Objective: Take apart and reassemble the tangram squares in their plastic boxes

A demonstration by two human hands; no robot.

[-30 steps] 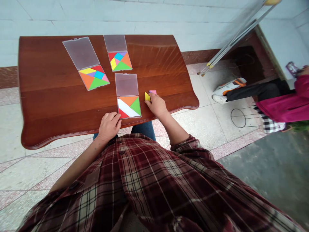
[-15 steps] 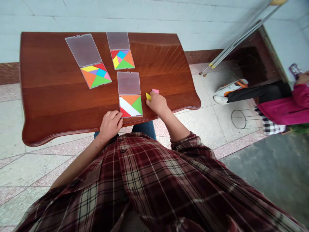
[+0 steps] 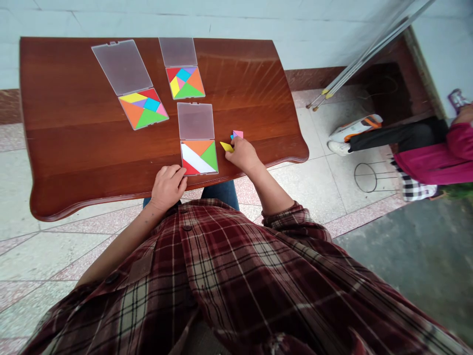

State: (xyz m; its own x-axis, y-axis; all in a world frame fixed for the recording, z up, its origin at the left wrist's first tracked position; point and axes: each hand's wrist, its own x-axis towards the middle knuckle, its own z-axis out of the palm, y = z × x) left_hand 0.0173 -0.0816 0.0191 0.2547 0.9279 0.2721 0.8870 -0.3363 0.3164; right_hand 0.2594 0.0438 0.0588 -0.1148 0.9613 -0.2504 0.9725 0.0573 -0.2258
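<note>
The nearest tangram case [image 3: 199,174] lies unfolded, with orange, green and red pieces in its tray and a bare white diagonal band between them. My left hand [image 3: 168,188] is closed at its lower left corner, fingertips and thumb on the edge. To the right of the case, my right hand [image 3: 244,155] pinches a yellow parallelogram tangram piece [image 3: 226,147], one end of which sticks out to the left. Just beyond those fingers are a pink tangram piece [image 3: 238,133] and a bit of a blue one, the rest covered by the hand.
Two more unfolded tangram cases, one at left [image 3: 143,109] and one at the back [image 3: 185,83], hold full sets of coloured pieces. The brown wooden table [image 3: 84,162] meets a pale wall. Right of it are crutches [image 3: 334,81] and a seated person [image 3: 436,153].
The yellow piece, in my right hand, has shifted slightly left and tilted. A bit of blue now shows by the pink piece. My left hand stays at the case corner; the whole view has moved slightly.
</note>
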